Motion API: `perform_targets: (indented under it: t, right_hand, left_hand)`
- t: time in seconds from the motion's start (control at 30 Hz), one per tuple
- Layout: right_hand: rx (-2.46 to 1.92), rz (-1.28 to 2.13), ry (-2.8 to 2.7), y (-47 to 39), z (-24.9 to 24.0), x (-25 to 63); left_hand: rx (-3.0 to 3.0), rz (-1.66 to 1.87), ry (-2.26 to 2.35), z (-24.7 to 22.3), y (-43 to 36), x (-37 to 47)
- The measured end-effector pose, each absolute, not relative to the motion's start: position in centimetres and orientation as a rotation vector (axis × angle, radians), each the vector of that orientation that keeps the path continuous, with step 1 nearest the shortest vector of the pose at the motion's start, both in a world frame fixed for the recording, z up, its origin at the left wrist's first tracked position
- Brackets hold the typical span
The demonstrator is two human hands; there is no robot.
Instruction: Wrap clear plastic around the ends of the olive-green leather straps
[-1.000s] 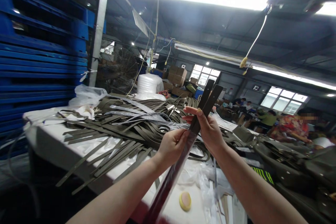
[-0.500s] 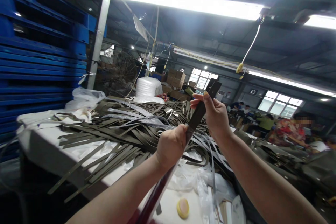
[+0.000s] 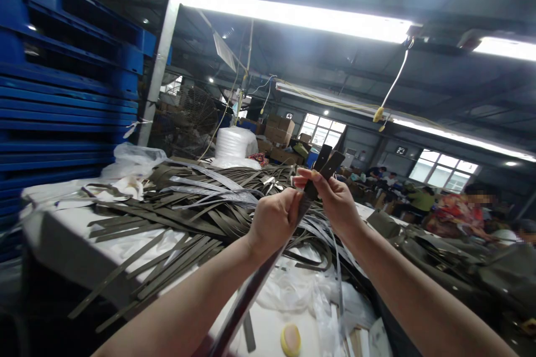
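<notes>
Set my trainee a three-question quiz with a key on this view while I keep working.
1. Choose: which is nearer the upper ends of the dark straps? a) left hand b) right hand
2. Fill in: the round yellow-edged object lies on a tabletop coloured ____.
3. True or false: the left hand rests flat on the tabletop.

Key: 1. b; 2. white; 3. false, it grips the straps.

Two dark flat straps [image 3: 310, 189], slanted, tips splayed, lower length plastic-sleeved.
</notes>
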State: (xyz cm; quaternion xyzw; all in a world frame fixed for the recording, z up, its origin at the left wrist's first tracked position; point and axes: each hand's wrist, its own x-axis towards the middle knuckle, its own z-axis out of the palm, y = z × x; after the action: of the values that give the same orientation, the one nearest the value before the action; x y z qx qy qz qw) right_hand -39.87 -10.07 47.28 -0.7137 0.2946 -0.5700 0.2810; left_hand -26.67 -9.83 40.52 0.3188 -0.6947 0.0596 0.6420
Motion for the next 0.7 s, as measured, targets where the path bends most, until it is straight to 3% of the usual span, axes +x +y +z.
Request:
perform_targets:
  t: [0.3, 0.7]
  right_hand:
    - [-1.9, -1.725, 0.712, -11.9, 52.2, -41.7]
    - [-2.16, -1.733, 0.826, -10.5, 51.3, -41.0]
  left_hand:
    - [0.718, 0.045, -1.625, 41.7, -9.8, -27.9]
    - [0.665, 0.053, -1.594, 44.8, -9.3, -27.4]
